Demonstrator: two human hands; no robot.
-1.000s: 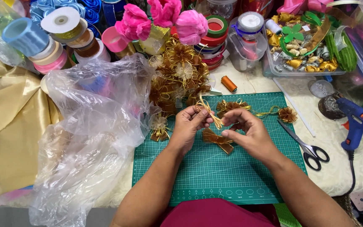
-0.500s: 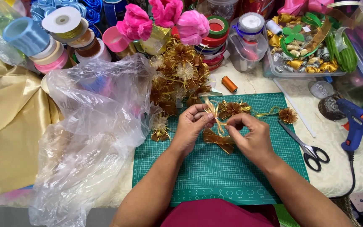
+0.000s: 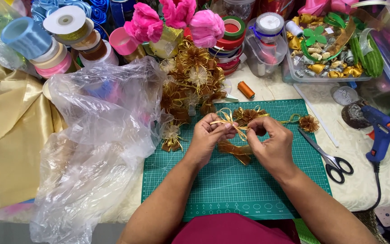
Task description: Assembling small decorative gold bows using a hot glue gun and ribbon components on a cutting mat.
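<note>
— Head view: what are the hands doing?

— Both meet over the far half of the green cutting mat (image 3: 231,190). The left hand (image 3: 208,138) pinches a thin gold ribbon (image 3: 227,118), its loops standing up above the fingers. The right hand (image 3: 271,144) is closed on the same ribbon from the other side, fingertips almost touching the left ones. A darker gold ribbon piece (image 3: 236,151) hangs beneath, between the two hands.

— Anything else on the mat?

— A brown-gold bow (image 3: 248,115) just beyond the hands, a small gold rosette (image 3: 309,123) near the far right corner, and another small bow (image 3: 171,137) at the left edge.

— And around the mat?

— Black-handled scissors (image 3: 328,156) lie across its right edge. A blue glue gun (image 3: 382,131) rests further right on the table. An orange thread spool (image 3: 246,89) sits past the far edge, beside a cluster of gold ribbon flowers (image 3: 194,79). A crumpled clear plastic bag (image 3: 91,149) spreads to the left, with gold cloth (image 3: 10,135) beyond it. Ribbon rolls (image 3: 59,36) crowd the far left corner of the table.
</note>
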